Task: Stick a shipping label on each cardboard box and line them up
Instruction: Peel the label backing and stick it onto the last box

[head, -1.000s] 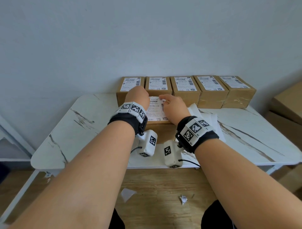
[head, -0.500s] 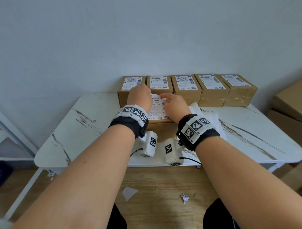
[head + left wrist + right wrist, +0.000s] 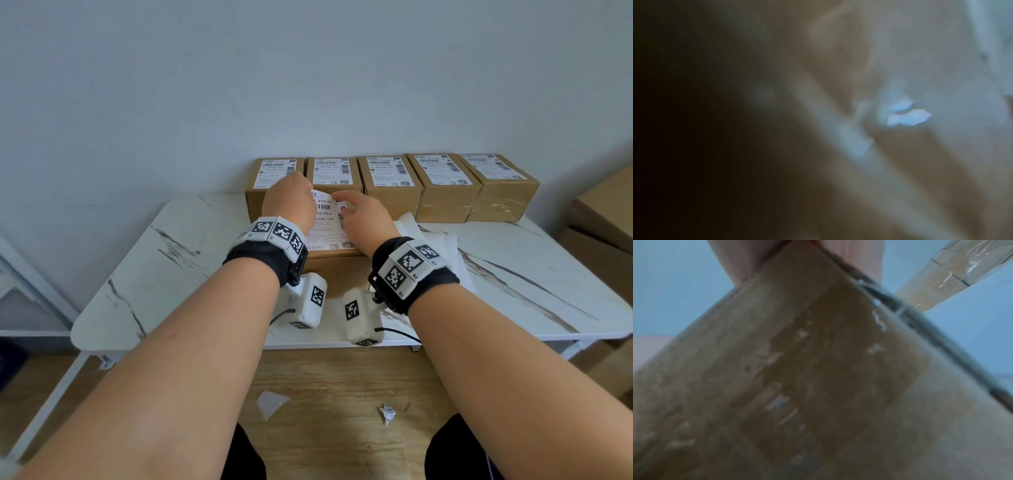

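Observation:
Several labelled cardboard boxes (image 3: 388, 198) stand in a row along the table's far edge. In front of them sits another brown box (image 3: 337, 270) with a white shipping label (image 3: 327, 224) on its top. Both hands are on that label. My left hand (image 3: 289, 202) covers its far left corner, where the edge looks slightly lifted; its fingers are hidden. My right hand (image 3: 363, 216) lies with straight fingers (image 3: 339, 197) on the label's far right part. The right wrist view shows the box's taped face (image 3: 797, 369) close up. The left wrist view is a blur.
White backing sheets (image 3: 435, 240) lie on the marble table (image 3: 171, 260) right of the box. Bigger cardboard boxes (image 3: 609, 212) stand beyond the table's right end. Paper scraps (image 3: 272, 404) lie on the wooden floor below.
Both hands have slid along the label toward its far edge. The box and the row behind it have stayed in place.

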`<state>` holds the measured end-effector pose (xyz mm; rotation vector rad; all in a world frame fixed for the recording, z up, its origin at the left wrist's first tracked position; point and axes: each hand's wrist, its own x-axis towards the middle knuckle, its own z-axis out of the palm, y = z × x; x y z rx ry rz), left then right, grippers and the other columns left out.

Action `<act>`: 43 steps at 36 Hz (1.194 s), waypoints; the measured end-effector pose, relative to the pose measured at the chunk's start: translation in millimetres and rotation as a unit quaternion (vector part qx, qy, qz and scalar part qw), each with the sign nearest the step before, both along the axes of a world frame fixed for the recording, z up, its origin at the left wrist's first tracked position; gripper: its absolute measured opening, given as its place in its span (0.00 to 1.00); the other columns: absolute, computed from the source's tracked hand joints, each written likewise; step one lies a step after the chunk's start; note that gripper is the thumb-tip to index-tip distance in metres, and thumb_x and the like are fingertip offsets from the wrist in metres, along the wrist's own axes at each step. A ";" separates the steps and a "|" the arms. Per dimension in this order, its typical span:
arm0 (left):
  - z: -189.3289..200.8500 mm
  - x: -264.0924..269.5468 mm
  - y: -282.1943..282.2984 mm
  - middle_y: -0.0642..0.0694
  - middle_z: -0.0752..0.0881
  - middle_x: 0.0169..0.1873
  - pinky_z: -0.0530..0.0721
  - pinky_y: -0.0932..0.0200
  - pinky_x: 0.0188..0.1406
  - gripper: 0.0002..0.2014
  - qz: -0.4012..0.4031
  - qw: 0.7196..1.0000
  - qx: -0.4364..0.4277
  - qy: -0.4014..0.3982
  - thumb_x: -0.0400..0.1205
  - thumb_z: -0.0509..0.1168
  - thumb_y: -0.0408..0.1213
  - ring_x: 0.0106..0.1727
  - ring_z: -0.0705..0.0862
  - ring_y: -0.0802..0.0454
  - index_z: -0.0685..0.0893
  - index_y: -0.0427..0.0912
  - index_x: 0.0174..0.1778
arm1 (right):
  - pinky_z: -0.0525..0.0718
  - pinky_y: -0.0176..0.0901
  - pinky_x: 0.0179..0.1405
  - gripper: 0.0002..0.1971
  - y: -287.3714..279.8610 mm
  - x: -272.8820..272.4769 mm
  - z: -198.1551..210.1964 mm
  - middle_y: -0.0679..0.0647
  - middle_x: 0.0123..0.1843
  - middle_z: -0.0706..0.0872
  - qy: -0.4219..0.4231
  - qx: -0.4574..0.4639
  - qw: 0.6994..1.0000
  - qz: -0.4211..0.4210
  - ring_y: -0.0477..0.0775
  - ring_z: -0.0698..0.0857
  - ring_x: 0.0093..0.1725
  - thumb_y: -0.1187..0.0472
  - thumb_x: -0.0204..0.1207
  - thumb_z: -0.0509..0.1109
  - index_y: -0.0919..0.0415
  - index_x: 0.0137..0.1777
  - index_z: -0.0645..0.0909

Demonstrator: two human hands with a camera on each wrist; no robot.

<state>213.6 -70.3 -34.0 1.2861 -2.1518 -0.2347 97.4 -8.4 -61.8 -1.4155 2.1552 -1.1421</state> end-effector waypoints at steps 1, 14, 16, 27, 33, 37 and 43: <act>0.5 0.5 -0.5 0.36 0.86 0.44 0.70 0.59 0.30 0.10 -0.001 1.000 -0.002 0.000 0.83 0.55 0.28 0.47 0.85 0.38 0.82 0.37 0.43 | 0.69 0.36 0.25 0.22 0.1 0.2 -0.1 0.59 0.64 0.81 0.000 0.000 1.000 0.000 0.50 0.77 0.32 0.63 0.84 0.55 0.43 0.73 0.76; -4.3 11.4 7.2 0.46 0.79 0.65 0.78 0.61 0.49 0.20 -0.043 0.992 0.054 0.106 0.85 0.60 0.37 0.57 0.83 0.48 0.73 0.49 0.74 | 0.71 0.36 0.26 0.22 -0.4 1.0 -1.9 0.60 0.67 0.79 0.007 -0.007 1.000 -0.005 0.53 0.79 0.36 0.64 0.84 0.56 0.44 0.73 0.77; -5.8 14.5 8.9 0.45 0.74 0.72 0.74 0.63 0.54 0.28 -0.049 0.993 0.049 0.095 0.84 0.63 0.35 0.63 0.80 0.49 0.66 0.53 0.80 | 0.73 0.37 0.29 0.22 -0.1 1.5 -1.9 0.59 0.70 0.77 0.012 -0.009 1.000 -0.004 0.56 0.80 0.40 0.64 0.84 0.56 0.44 0.73 0.77; -8.7 20.2 16.6 0.49 0.85 0.53 0.75 0.57 0.60 0.14 -0.112 0.992 -0.039 -0.035 0.82 0.62 0.35 0.57 0.78 0.48 0.91 0.54 0.52 | 0.77 0.43 0.38 0.21 3.7 2.1 1.2 0.58 0.69 0.75 0.035 -0.003 0.999 -0.012 0.57 0.82 0.44 0.64 0.83 0.58 0.46 0.72 0.77; -7.3 24.1 19.5 0.55 0.86 0.59 0.71 0.47 0.66 0.16 -0.108 0.982 -0.095 -0.119 0.86 0.56 0.38 0.63 0.75 0.47 0.86 0.55 0.62 | 0.79 0.44 0.40 0.21 4.1 3.2 1.1 0.59 0.69 0.74 0.042 -0.008 0.999 -0.012 0.56 0.80 0.44 0.64 0.83 0.58 0.46 0.71 0.78; -10.1 23.8 21.6 0.58 0.82 0.66 0.63 0.46 0.68 0.19 -0.084 0.981 -0.082 -0.152 0.87 0.51 0.40 0.68 0.72 0.48 0.82 0.58 0.66 | 0.80 0.46 0.43 0.21 5.6 4.0 1.2 0.59 0.68 0.74 0.042 -0.012 0.999 -0.013 0.57 0.79 0.45 0.64 0.83 0.57 0.46 0.71 0.79; -14.6 21.2 23.7 0.58 0.73 0.76 0.60 0.45 0.72 0.21 -0.034 0.985 -0.028 -0.164 0.87 0.48 0.42 0.74 0.68 0.49 0.74 0.57 0.75 | 0.80 0.52 0.61 0.26 11.8 5.5 3.0 0.56 0.72 0.76 0.080 -0.041 0.996 -0.004 0.60 0.78 0.66 0.72 0.79 0.55 0.45 0.62 0.87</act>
